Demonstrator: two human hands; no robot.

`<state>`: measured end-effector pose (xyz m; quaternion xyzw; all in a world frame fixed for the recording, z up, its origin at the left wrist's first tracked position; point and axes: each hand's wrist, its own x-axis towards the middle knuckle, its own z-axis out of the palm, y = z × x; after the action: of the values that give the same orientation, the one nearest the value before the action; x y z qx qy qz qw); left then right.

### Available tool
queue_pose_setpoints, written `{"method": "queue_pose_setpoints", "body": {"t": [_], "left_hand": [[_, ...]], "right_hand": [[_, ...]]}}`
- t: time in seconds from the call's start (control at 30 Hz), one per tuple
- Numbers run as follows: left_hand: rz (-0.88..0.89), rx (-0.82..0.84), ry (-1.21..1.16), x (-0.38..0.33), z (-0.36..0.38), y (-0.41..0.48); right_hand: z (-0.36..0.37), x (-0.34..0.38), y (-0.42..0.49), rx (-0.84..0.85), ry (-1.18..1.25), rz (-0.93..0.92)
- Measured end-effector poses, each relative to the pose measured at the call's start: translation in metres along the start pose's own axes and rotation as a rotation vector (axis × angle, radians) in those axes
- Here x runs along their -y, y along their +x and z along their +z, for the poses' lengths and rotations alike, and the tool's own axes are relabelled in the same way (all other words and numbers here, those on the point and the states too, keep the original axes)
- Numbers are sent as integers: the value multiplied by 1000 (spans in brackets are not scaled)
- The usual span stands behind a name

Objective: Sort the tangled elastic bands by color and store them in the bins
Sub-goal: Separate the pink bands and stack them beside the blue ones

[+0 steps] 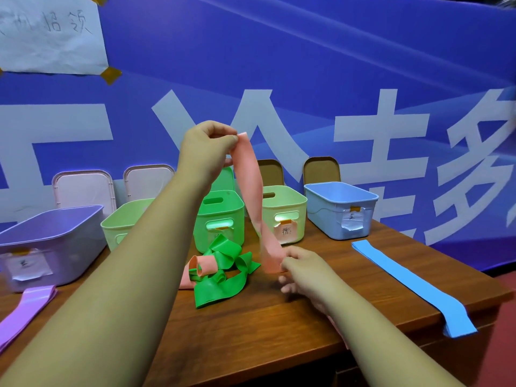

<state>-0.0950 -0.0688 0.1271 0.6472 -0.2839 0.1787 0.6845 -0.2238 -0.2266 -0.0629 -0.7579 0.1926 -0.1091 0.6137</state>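
Row of bins (282, 208) along the back of the bench (321, 303), leftmost bin (50, 236) to rightmost bin (339, 210). Lids (83, 188) lean behind them against the banner (307, 79). Tangle of bands (220, 272) lies before the middle bin (220, 216). Folded band (25, 311) lies before the leftmost bin. Flat band (413, 286) lies to the right, overhanging the bench's front edge.

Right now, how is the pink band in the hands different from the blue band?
The pink band is held upright, pinched by the left hand at its top and the right hand at its bottom; the blue band lies flat on the table, untouched. The blue band's near end droops over the table edge; the pink band is above the table's middle. Both are wide, flat strips.
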Motion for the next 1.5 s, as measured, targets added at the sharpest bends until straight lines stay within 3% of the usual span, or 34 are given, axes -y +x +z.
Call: {"method": "queue_pose_setpoints", "body": {"t": [0.3, 0.57, 0.8, 1.07, 1.2, 1.37, 1.5], "left_hand": [[-26, -33, 16, 12, -10, -2], [24, -102, -6, 8, -16, 2], [15, -93, -65, 2, -15, 6], [-42, -88, -217, 2, -22, 2], [-23, 22, -173, -8, -19, -2], [-1, 57, -118, -17, -18, -2], [8, 43, -90, -18, -20, -3]], "right_hand": [[12, 4, -1, 65, 862, 272], [14, 7, -12, 86, 1124, 402], [17, 2, -3, 41, 1393, 316], [24, -4, -5, 141, 1222, 311], [32, -5, 1, 153, 981, 300], [37, 24, -11, 129, 510, 8], [58, 37, -21, 241, 275, 71]]}}
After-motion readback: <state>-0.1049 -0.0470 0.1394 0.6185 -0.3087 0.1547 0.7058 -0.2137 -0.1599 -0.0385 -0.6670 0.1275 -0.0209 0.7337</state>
